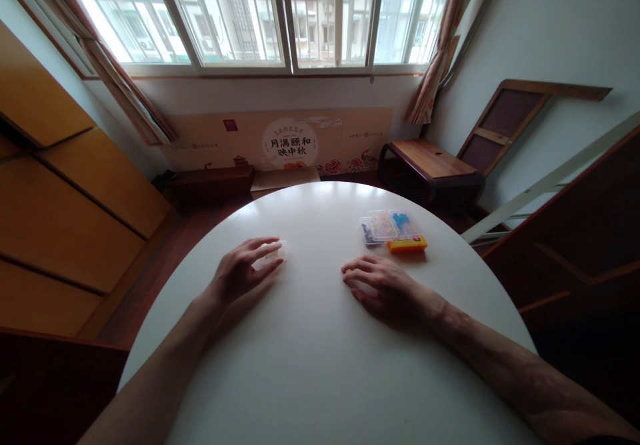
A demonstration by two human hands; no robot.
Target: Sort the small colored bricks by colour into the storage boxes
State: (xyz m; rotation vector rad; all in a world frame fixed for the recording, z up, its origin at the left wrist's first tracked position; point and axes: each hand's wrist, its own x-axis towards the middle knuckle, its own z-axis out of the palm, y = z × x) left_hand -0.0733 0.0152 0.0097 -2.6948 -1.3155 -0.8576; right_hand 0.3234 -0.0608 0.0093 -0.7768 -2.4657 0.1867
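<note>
On the left of the round, glossy white table (310,372), the person's left hand (250,263) reached around a small, clear, whitish box (283,250), thumb on the near side and fingers on the far side in a narrow span; whether they pressed on it, and what it contained, could not be told. Right of centre, the right hand (377,282) lay low over the tabletop, its fingers loosely bent and slightly spread. Beyond it, at the far right, sat clear plastic cases (385,237) with dark pieces (369,233) at left, pale ones (381,224) in the middle and bright blue ones (401,221) at right. A yellow-orange rectangular box (407,245) lay just on their near side, its contents hidden.
</note>
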